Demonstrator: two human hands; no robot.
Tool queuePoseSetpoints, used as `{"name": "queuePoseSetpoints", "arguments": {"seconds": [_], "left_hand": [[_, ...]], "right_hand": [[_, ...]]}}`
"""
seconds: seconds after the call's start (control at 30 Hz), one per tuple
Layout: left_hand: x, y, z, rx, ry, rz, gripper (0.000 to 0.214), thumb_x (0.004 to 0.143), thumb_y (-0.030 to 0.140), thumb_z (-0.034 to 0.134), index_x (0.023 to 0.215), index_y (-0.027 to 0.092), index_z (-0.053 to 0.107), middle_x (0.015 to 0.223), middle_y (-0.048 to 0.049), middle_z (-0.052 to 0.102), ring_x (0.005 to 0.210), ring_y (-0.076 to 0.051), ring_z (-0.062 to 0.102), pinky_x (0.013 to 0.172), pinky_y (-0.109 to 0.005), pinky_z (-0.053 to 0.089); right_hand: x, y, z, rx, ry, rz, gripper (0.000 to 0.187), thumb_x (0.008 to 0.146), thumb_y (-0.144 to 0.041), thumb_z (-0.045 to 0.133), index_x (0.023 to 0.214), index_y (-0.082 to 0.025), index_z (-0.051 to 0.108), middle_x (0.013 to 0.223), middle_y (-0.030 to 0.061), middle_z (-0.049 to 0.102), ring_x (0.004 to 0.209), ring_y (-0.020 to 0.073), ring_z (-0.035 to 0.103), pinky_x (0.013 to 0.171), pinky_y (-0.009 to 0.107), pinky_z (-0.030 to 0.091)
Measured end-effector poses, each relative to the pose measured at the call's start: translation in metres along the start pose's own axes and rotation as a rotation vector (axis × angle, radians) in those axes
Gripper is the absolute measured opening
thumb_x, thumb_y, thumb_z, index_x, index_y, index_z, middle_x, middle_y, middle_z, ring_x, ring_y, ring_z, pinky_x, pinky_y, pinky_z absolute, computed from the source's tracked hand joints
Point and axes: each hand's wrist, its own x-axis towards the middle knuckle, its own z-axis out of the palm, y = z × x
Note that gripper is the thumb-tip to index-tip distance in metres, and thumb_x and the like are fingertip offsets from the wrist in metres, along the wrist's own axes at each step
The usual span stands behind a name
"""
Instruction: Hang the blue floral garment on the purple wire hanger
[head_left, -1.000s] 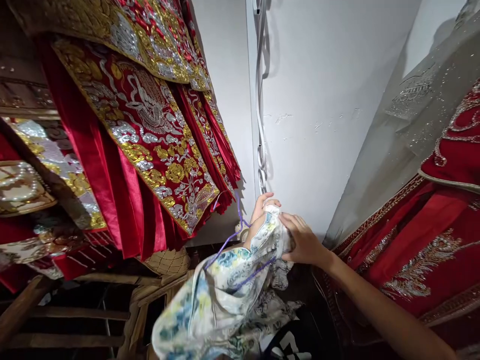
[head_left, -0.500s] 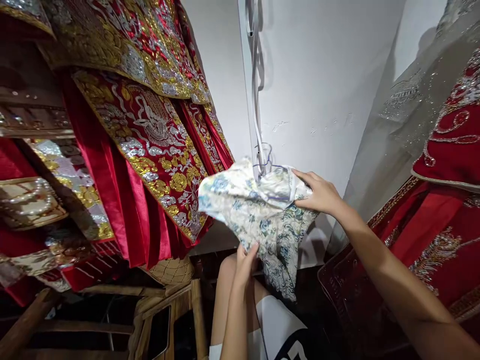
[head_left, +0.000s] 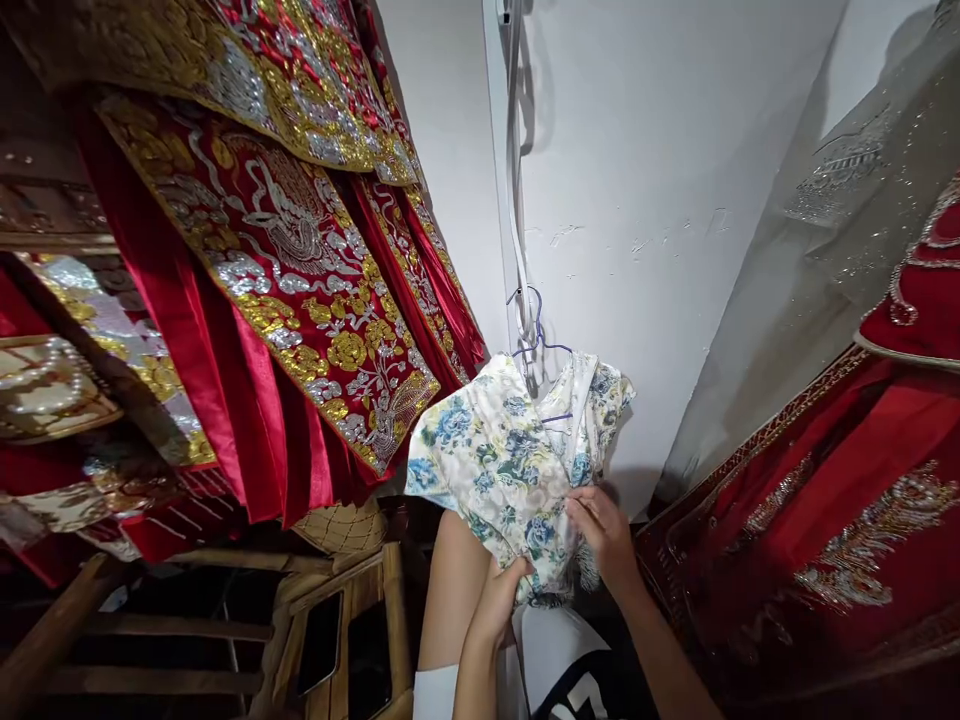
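A white blouse with blue and green flowers hangs on a thin purple hanger, its neckline facing me. My left hand grips the lower part of the blouse, thumb on top and the other fingers hidden beneath the cloth. Higher up on the right side, my right hand pinches the fabric between thumb and fingers at the front overlap. The hanger's hook is at a white metal rail against the wall.
On the left hangs a red garment with gold and silver embroidery. Another red beaded garment and sheer veil fabric hang at right. A bamboo chair stands lower left, with a dark phone-like slab on it.
My right hand has left the blouse's right shoulder and moved down to its front. The blouse now hangs flatter, with its sleeve spread out. My left hand has moved slightly lower, still holding it.
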Motion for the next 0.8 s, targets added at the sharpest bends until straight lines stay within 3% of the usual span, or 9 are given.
{"name": "queuePoseSetpoints", "arguments": {"seconds": [0.1, 0.2, 0.3, 0.43, 0.5, 0.63, 0.7, 0.8], "left_hand": [[-0.004, -0.002, -0.014, 0.022, 0.037, -0.061, 0.061, 0.055, 0.028, 0.077, 0.115, 0.017, 0.069, 0.122, -0.0153, 0.071, 0.122, -0.034, 0.064, 0.110, -0.042, 0.046], [-0.007, 0.001, -0.022, 0.090, 0.086, -0.081, 0.068, 0.059, 0.032, 0.079, 0.123, 0.015, 0.065, 0.135, -0.0172, 0.065, 0.127, -0.035, 0.060, 0.113, -0.044, 0.043], [-0.010, 0.004, -0.019, 0.119, 0.042, -0.056, 0.066, 0.059, 0.031, 0.079, 0.121, 0.014, 0.065, 0.128, -0.0169, 0.068, 0.124, -0.035, 0.061, 0.113, -0.044, 0.043], [-0.005, -0.001, -0.014, 0.068, 0.027, -0.011, 0.063, 0.062, 0.031, 0.077, 0.123, 0.018, 0.064, 0.126, -0.0146, 0.069, 0.125, -0.034, 0.062, 0.111, -0.045, 0.045], [0.000, -0.005, -0.013, 0.053, 0.136, 0.129, 0.064, 0.065, 0.033, 0.076, 0.126, 0.019, 0.060, 0.133, -0.0161, 0.064, 0.131, -0.035, 0.057, 0.112, -0.046, 0.044], [0.005, -0.009, -0.002, 0.203, 0.528, 0.621, 0.070, 0.075, 0.038, 0.074, 0.137, 0.018, 0.050, 0.146, -0.0194, 0.050, 0.140, -0.036, 0.047, 0.118, -0.052, 0.036], [0.003, -0.007, 0.012, 0.385, 0.504, 0.811, 0.061, 0.080, 0.035, 0.073, 0.136, 0.021, 0.053, 0.144, -0.0171, 0.052, 0.140, -0.034, 0.046, 0.119, -0.052, 0.035], [0.001, -0.004, 0.033, 0.508, 0.240, 0.882, 0.030, 0.089, 0.026, 0.063, 0.119, 0.022, 0.065, 0.121, -0.0115, 0.067, 0.120, -0.028, 0.062, 0.106, -0.044, 0.048]], "right_hand": [[0.003, 0.013, 0.013, 0.034, -0.091, 0.159, 0.040, 0.092, -0.062, 0.060, 0.077, -0.025, 0.051, 0.059, -0.0034, 0.046, 0.052, 0.0168, 0.046, 0.049, 0.030, 0.041], [0.012, 0.011, 0.015, -0.002, -0.165, 0.228, 0.044, 0.094, -0.064, 0.054, 0.077, -0.024, 0.048, 0.059, -0.0058, 0.040, 0.051, 0.0136, 0.037, 0.050, 0.028, 0.033], [0.015, 0.006, 0.019, -0.066, -0.113, 0.242, 0.040, 0.096, -0.062, 0.051, 0.082, -0.025, 0.048, 0.058, -0.0071, 0.038, 0.052, 0.0141, 0.036, 0.053, 0.028, 0.030], [0.018, 0.001, 0.029, -0.051, -0.076, 0.202, 0.043, 0.094, -0.056, 0.052, 0.067, -0.025, 0.041, 0.058, -0.0058, 0.036, 0.053, 0.0135, 0.038, 0.053, 0.027, 0.030], [0.018, -0.003, 0.031, 0.038, -0.127, 0.206, 0.043, 0.093, -0.053, 0.055, 0.064, -0.024, 0.043, 0.057, -0.0046, 0.042, 0.051, 0.0124, 0.039, 0.051, 0.027, 0.030], [0.013, -0.014, 0.030, 0.155, -0.131, 0.237, 0.033, 0.087, -0.045, 0.064, 0.067, -0.020, 0.063, 0.056, -0.0007, 0.058, 0.048, 0.0121, 0.047, 0.049, 0.026, 0.033], [0.009, -0.022, 0.030, 0.166, -0.135, 0.272, 0.031, 0.084, -0.045, 0.066, 0.068, -0.018, 0.069, 0.053, 0.0004, 0.060, 0.046, 0.0121, 0.048, 0.048, 0.026, 0.034], [0.006, -0.032, 0.033, 0.160, -0.205, 0.281, 0.030, 0.082, -0.042, 0.067, 0.067, -0.017, 0.073, 0.053, 0.0023, 0.065, 0.044, 0.0115, 0.048, 0.048, 0.026, 0.035]]}}
